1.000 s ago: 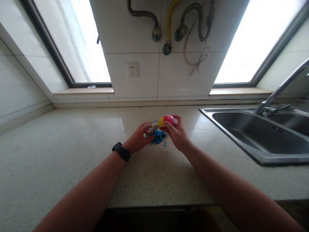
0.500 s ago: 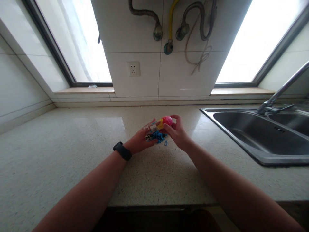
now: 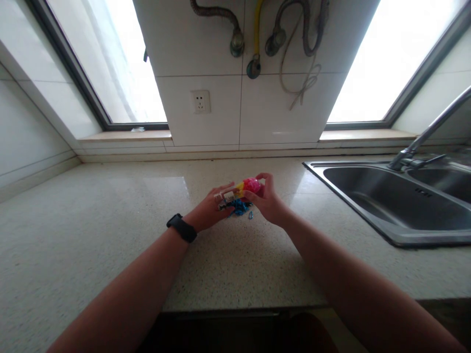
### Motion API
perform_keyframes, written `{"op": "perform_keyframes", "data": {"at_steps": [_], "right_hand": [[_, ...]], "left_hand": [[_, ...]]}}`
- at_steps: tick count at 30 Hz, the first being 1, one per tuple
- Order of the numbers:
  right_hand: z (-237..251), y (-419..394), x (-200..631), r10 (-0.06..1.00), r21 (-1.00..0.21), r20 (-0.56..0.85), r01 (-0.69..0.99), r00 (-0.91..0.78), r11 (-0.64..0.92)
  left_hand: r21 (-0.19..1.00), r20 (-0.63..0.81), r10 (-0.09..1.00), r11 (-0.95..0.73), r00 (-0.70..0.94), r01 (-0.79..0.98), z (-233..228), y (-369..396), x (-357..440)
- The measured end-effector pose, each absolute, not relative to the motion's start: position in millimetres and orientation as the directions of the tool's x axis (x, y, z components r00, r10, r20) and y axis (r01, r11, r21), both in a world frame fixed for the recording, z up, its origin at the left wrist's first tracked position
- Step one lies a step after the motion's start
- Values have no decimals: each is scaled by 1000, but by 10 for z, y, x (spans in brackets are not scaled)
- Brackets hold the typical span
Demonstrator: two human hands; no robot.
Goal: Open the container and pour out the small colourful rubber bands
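At the bottom of the frame, my bare forearms come in from both lower corners over the near edge of the pale speckled table. A black watch sits on my left wrist, left of centre. My left hand is at mid-frame, thumb and fingers apart around the clear end of the bottle; I cannot tell how firmly they hold it. My right hand, right of centre, grips the pink end between thumb and fingers. The bottle lies tilted between my hands in the middle of the frame, pink end higher, yellow next to it, a white label on the clear part. Just below it, a blue heap rests on the table, with one small blue piece beside it. At the right of the frame is a steel sink with its tap. Farther off, a socket is on the tiled wall, upper centre, beneath the hoses.
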State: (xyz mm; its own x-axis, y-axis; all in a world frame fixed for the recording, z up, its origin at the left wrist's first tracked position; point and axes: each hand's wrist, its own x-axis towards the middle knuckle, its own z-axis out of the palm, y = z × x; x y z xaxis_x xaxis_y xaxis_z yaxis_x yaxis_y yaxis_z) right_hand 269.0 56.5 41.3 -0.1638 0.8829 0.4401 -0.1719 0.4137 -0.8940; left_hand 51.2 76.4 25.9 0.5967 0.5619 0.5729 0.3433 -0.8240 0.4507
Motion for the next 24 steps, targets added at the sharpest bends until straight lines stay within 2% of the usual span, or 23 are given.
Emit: {"op": "perform_keyframes", "data": {"at_steps": [5,11,24], "right_hand": [[448,564,2682,876,-890,451,-168,-170,425],[511,543,2664,897,-890,429,-221,-112,398],[617,568,2773,915,-899,403,-184,2,397]], "left_hand": [[423,607,559,-829,565,366,336,739,519],[458,607,594,-804,528,378,323,766,545],[530,579,627,-775,521,343,304,774,525]]}}
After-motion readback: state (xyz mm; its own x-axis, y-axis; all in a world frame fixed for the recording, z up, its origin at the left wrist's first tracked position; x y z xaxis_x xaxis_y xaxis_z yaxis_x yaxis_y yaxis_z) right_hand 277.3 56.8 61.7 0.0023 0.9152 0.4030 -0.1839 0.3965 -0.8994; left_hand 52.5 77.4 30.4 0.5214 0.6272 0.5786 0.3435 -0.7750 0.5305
